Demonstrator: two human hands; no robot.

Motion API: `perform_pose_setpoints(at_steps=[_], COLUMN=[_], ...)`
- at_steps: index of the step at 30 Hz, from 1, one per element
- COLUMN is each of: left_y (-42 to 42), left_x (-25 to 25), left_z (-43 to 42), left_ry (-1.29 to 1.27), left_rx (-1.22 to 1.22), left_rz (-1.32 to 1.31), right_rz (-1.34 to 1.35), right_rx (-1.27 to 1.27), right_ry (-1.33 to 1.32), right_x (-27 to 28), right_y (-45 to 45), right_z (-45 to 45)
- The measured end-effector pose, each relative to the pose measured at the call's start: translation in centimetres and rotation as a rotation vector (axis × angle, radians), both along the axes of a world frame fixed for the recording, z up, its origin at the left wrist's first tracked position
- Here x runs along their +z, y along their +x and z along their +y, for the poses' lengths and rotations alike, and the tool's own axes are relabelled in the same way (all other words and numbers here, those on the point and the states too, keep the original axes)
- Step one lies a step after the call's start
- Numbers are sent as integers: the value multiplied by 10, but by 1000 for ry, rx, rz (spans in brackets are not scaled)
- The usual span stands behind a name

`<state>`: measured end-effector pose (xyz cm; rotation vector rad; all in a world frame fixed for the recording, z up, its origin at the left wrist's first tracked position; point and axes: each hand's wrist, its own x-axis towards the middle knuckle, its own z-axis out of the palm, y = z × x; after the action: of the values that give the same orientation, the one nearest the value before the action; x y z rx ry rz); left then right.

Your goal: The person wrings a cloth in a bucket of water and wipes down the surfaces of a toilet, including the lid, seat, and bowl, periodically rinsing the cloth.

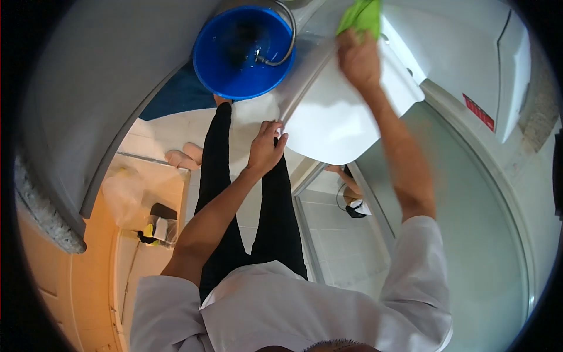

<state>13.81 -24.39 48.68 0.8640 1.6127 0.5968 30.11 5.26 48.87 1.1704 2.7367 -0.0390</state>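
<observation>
The right hand (359,61), blurred, is bunched around a green cloth (362,17) at the far end of the white lid (337,117); how tightly its fingers curl, I can't tell. The left hand (267,151) is narrow, thumb and fingers pinching the lid's left edge. A blue bucket (206,58) stands just beside the lid, a metal hose (291,29) dipping into it.

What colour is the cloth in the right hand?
The cloth is bright green, seen in the head view.
</observation>
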Motion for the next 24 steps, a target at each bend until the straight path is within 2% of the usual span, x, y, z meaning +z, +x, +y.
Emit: perform_pose_setpoints(at_steps=[1, 2, 3, 4, 6, 8, 10, 11, 12, 13, 14, 15, 16, 17, 18, 19, 20, 22, 23, 24], left_y=[7, 15, 26, 30, 32, 35, 37, 38, 40, 43, 45, 43, 42, 37, 29, 19, 9, -7, -10, -7], left_x=[8, 7, -2, -8, -2, -1, -7, -17, -26, -27, -26, -19, -16, -22, -24, -25, -24, -25, -28, -28], left_z=[2, -4, -14, -19, -11, -20, -28, -34, -38, -38, -40, -35, -28, -32, -35, -34, -34, -33, -30, -28], left_ry=[-15, -9, 29, 73, 36, 30, 27, 47, 75, -8, -10, -179, -343, -380, -350, -305, -265, -271, -276, -271], left_rx=[64, 73, 89, 110, 166, 278, 331, 330, 327, 477, 479, 695, 902, 988, 951, 930, 909, 827, 762, 747], left_rz=[-9, -15, 54, 127, 77, 5, -19, 0, 17, -141, -142, -242, -348, -389, -365, -368, -364, -317, -264, -269], right_rz=[25, 28, 108, 77, 79, -153, 105, 105, 80, 55, 81, -3, 105, 172, 268, 194, 211, 296, 161, 242], right_rx=[-112, 29, 61, 232, 209, 162, 66, 59, 36, 19, 38, 54, 39, -180, -2, 221, 285, 382, 163, 291], right_ry=[-59, -206, -310, -369, -403, -115, 111, 98, 38, -19, -49, -186, -240, -519, -510, -489, -368, -392, -651, -164], right_x=[-27, -8, -7, 11, 7, -22, 7, 4, 2, 0, -4, -6, -18, -4, -7, 6, 4, -8, -11, -28], right_y=[5, -5, -6, -14, -12, 1, -6, -6, -8, -13, -13, -14, -11, -20, -13, -10, -7, 6, 4, 21], right_z=[-53, -89, -130, -148, -141, -83, -8, -17, -24, -31, -66, -105, -148, -182, -209, -215, -214, -183, -147, -113])
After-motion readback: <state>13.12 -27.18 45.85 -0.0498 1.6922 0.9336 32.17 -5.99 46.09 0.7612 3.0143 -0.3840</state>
